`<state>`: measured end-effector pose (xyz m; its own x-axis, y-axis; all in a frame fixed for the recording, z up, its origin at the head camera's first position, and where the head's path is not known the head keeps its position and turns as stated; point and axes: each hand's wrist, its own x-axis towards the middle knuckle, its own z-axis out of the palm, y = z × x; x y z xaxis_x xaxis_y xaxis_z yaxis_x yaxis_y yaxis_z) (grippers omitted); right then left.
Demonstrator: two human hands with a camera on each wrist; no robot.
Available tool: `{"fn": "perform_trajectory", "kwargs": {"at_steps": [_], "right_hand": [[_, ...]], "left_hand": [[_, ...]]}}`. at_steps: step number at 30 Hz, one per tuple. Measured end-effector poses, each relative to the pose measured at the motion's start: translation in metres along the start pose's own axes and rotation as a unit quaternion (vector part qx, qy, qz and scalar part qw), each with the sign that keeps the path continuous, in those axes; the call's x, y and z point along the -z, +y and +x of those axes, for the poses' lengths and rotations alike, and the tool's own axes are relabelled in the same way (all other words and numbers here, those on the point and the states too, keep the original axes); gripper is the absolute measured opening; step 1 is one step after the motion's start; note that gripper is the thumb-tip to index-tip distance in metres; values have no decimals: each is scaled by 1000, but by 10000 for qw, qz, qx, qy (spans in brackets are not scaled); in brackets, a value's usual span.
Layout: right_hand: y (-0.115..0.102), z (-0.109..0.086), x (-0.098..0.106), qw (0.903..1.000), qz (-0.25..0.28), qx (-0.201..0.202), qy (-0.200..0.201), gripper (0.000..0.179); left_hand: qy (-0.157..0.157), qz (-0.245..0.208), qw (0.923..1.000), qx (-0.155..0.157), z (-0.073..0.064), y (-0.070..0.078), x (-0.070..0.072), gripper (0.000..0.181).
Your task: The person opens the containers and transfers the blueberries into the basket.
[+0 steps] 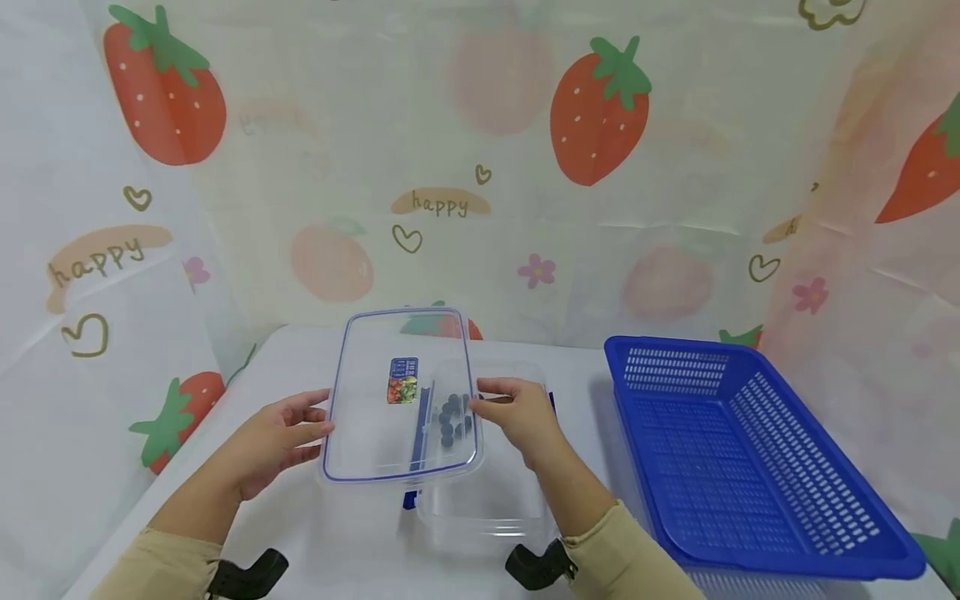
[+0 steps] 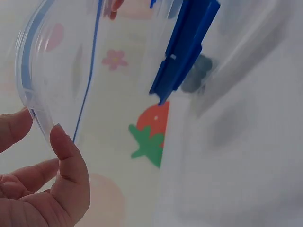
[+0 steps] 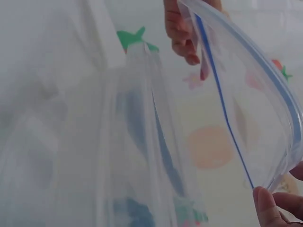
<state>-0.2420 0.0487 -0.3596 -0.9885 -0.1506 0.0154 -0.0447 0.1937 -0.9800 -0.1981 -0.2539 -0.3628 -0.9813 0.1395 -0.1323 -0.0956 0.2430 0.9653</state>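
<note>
A clear plastic lid (image 1: pixel 371 433) with a blue seal line and a small printed label is held up, tilted, between both hands. My left hand (image 1: pixel 273 442) pinches its left edge; the left wrist view shows thumb and fingers at the rim of the lid (image 2: pixel 57 85). My right hand (image 1: pixel 525 417) pinches the opposite edge between thumb and fingers. Behind and below the lid stands a clear box (image 1: pixel 491 504) with blue side clips (image 1: pixel 409 500). Small dark round pieces (image 1: pixel 448 417) show through the lid, inside the box.
A blue perforated plastic basket (image 1: pixel 817 450) sits at the right of the white table (image 1: pixel 345 542). Behind the table hangs a strawberry-print sheet (image 1: pixel 525 217). Black wrist mounts (image 1: pixel 251 575) show at both sleeves.
</note>
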Motion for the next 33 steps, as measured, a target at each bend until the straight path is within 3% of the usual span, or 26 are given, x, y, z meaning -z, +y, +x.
{"fn": "perform_trajectory", "kwargs": {"at_steps": [8, 13, 18, 22, 33], "right_hand": [[-7, -2, -39, 9994, 136, -156, -291, 39], [-8, -7, -66, 9984, -107, -278, -490, 48], [-6, -13, -92, 9976, -257, -313, -566, 53], [-6, -19, -113, 9976, -219, -270, -593, 53], [1, -38, -155, 9979, -117, -217, -599, 60]], "left_hand": [[163, -13, 9999, -13, -18, -10, 36, 70], [371, 61, 9993, 24, -28, -24, 57, 66], [396, -338, 9986, 56, -39, -43, 78, 45], [491, -557, 9968, 283, -47, -55, 94, 26], [723, -494, 9923, 878, -64, -82, 117, 19]]}}
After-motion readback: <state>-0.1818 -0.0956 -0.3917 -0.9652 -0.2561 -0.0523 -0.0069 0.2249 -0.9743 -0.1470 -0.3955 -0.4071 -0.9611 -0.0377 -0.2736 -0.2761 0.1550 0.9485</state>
